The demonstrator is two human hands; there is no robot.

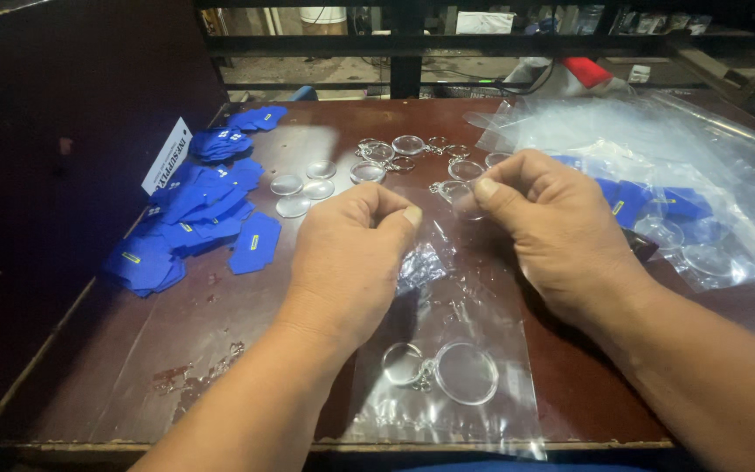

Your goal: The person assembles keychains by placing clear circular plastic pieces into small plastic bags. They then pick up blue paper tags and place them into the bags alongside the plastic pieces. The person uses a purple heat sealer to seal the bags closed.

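My left hand (349, 253) and right hand (545, 229) both pinch the top edge of a clear bag (447, 350); its keyring (440, 371) lies below them on the surface (115, 350).

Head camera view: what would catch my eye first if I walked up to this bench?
Two bare hands meet at the centre: the left hand and right hand pinch the top of a clear plastic bag holding a round clear keyring. To the left lies a heap of blue cut-out pieces, and beyond the hands, loose clear discs dot the brown table.
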